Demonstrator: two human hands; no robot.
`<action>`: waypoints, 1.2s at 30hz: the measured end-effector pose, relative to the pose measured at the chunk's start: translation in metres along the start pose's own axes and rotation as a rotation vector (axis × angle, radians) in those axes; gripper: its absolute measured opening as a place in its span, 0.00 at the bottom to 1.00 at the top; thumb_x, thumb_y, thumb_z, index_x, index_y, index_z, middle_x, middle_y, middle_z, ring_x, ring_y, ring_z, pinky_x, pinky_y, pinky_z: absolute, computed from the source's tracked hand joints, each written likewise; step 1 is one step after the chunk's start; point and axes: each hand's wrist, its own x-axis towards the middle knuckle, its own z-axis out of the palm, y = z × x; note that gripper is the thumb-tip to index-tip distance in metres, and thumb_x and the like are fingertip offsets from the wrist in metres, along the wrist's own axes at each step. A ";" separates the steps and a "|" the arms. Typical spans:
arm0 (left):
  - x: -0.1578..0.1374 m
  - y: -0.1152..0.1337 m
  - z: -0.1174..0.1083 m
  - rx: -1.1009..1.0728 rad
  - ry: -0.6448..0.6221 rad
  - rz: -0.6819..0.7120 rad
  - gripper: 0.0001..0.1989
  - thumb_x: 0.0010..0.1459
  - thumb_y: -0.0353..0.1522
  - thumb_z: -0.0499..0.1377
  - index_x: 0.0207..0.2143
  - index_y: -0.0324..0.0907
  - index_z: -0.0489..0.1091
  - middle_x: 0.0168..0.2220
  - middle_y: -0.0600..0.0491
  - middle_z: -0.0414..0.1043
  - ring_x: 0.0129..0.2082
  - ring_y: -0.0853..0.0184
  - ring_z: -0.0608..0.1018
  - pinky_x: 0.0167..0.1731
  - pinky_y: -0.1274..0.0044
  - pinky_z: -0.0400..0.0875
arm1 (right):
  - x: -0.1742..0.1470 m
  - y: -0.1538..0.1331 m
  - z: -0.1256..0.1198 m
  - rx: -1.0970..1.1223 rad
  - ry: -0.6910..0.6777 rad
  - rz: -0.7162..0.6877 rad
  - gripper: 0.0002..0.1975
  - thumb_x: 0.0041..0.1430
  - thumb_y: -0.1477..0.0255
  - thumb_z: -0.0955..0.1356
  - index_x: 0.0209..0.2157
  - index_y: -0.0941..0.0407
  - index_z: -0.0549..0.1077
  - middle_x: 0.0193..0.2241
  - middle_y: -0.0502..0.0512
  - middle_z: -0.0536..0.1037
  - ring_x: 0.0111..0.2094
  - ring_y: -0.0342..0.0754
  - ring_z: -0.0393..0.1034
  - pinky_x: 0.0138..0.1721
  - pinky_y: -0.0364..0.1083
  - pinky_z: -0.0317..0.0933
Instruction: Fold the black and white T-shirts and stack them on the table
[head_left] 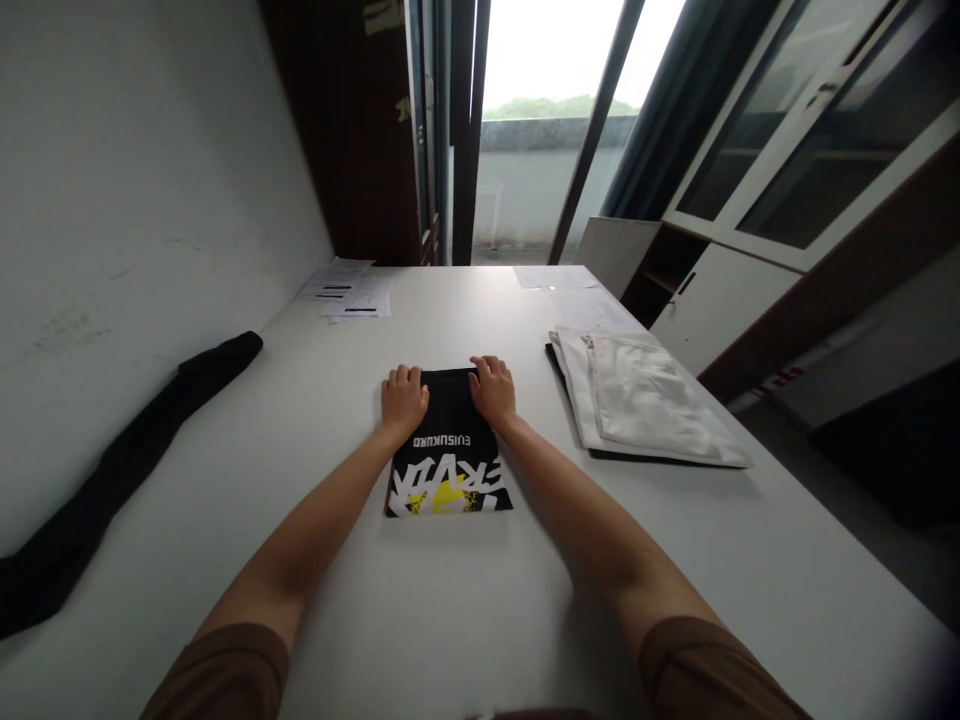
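A black T-shirt (448, 415), folded into a compact rectangle, lies flat on the white table in front of me. White lettering and a yellow and white print show on its near half, the text upside down from my side. My left hand (405, 398) holds its far left corner, with the thumb on the cloth and the fingers bent at the edge. At the far right corner my right hand (493, 390) grips in the same way, thumb on top. The fingertips' undersides are hidden.
A stack of folded white and black cloth (652, 395) lies to the right. Along the left wall stretches a long black cloth (142, 455). Paper sheets (352, 292) are at the far left of the table (457, 610), with more papers (581, 298) at the far right.
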 end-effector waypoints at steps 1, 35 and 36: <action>-0.006 0.003 0.002 -0.011 -0.019 0.074 0.17 0.68 0.35 0.52 0.57 0.43 0.67 0.58 0.42 0.69 0.58 0.53 0.69 0.57 0.64 0.64 | -0.002 -0.002 0.000 0.015 -0.018 -0.042 0.20 0.73 0.69 0.57 0.61 0.56 0.68 0.58 0.64 0.70 0.57 0.57 0.62 0.58 0.53 0.56; -0.131 0.031 -0.054 -0.153 -0.386 0.930 0.27 0.72 0.40 0.47 0.71 0.51 0.53 0.72 0.51 0.52 0.73 0.56 0.50 0.70 0.57 0.37 | -0.004 0.017 0.022 -0.053 -0.416 -0.108 0.29 0.74 0.57 0.55 0.72 0.48 0.55 0.73 0.56 0.50 0.73 0.57 0.41 0.70 0.61 0.40; -0.135 0.034 -0.057 -0.163 -0.403 0.972 0.28 0.72 0.41 0.48 0.72 0.50 0.52 0.73 0.51 0.52 0.73 0.56 0.51 0.70 0.57 0.36 | -0.004 0.019 0.021 -0.050 -0.420 -0.111 0.29 0.74 0.57 0.55 0.72 0.48 0.55 0.73 0.56 0.50 0.73 0.56 0.41 0.70 0.60 0.40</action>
